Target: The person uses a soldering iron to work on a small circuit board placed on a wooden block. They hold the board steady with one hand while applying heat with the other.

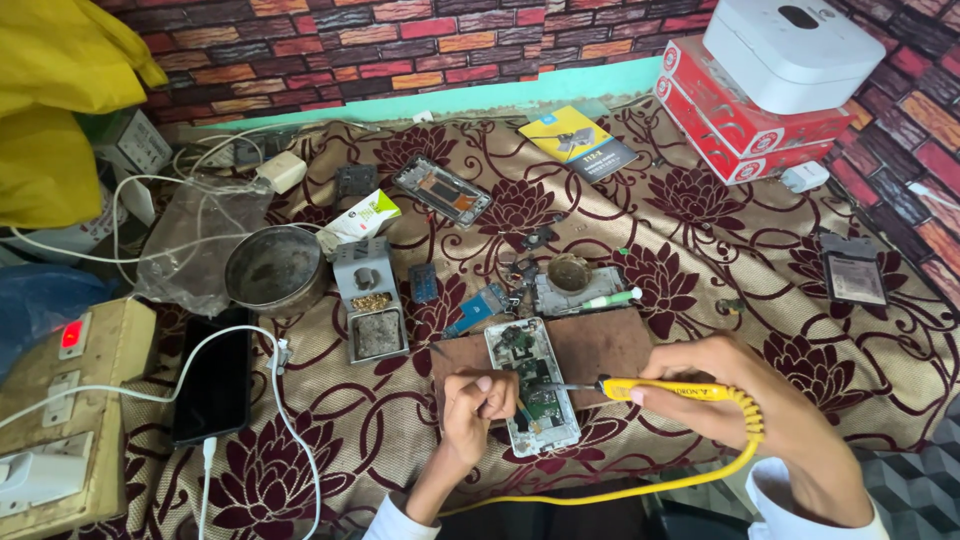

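Right hand [740, 395]: we grip the yellow plastic soldering iron [680, 391], long axis level, tip toward 9 o'clock.
Left hand [478, 398]: clenched, our fingers pinching something too small to tell, against the opened white phone [532, 385].

Cloth left of opened phone [532, 388] lies free.

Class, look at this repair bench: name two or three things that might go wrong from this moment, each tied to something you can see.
1. The right hand holds the yellow soldering iron with its tip over the opened phone, while the left hand rests right beside it; a slip might burn a finger.
2. The iron's yellow cord trails beside the patterned cloth; a snag could jerk the tip across the board.
3. Small loose parts on the cloth may get lost.
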